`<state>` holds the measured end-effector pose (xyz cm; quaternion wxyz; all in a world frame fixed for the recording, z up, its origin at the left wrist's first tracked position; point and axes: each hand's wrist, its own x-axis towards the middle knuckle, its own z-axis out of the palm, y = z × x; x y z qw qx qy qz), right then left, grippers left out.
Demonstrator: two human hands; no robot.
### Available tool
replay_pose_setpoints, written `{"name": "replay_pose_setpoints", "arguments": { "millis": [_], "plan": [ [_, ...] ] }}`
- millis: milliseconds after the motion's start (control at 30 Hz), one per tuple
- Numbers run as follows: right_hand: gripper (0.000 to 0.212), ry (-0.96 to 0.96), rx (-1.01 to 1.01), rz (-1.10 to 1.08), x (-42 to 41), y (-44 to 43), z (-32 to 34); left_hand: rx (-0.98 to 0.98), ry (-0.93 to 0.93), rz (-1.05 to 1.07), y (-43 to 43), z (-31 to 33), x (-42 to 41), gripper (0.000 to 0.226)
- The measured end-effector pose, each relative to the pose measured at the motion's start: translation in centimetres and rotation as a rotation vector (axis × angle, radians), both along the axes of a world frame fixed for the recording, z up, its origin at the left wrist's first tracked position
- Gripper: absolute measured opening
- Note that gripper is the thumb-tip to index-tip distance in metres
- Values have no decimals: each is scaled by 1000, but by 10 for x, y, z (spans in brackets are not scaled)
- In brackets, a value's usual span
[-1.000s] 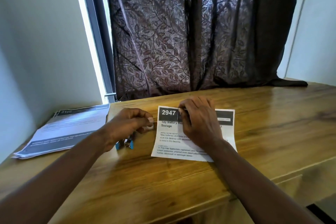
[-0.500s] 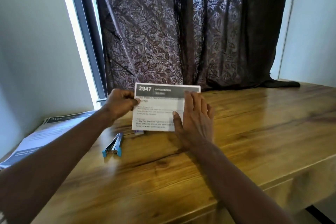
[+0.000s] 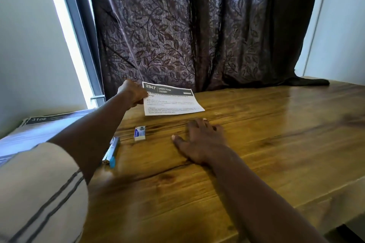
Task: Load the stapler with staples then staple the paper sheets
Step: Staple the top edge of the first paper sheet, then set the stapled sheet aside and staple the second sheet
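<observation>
Two hands: left hand (image 3: 132, 92) pinches white printed paper sheets (image 3: 173, 102) at 11 o'clock, right hand (image 3: 199, 142) flat, empty; my edge-only pinch could fan them.

Just the one camera here, worn on the person's head, so it looks out from above the near edge of the wooden table (image 3: 276, 154), tilted forward and down. It's a wide lens, and straight lines lean out near the sides. The left hand (image 3: 131, 92) pinching the paper sheet (image 3: 171, 102) lands a bit left of mid-frame, at full reach from the lens. Nearer the camera than that grip, and to its right, the right hand (image 3: 203, 140) lies flat on the wood. Beyond the grip the curtain (image 3: 177, 25) fills the top half.
</observation>
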<state>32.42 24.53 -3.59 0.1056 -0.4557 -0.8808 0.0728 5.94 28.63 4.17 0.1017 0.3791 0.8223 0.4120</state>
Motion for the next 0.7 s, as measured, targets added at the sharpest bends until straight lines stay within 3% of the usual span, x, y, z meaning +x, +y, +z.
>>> {"name": "replay_pose_setpoints", "arguments": {
  "millis": [100,467,700],
  "plan": [
    [82,-7,-6,-2,1,-1,1,-102,188,44,8,-11,3,13],
    [83,12,-31,5,2,-1,4,-220,364,-40,9,-38,2,39],
    [85,7,-50,5,4,-5,7,12,521,-332,-97,-27,3,43]
  ]
}}
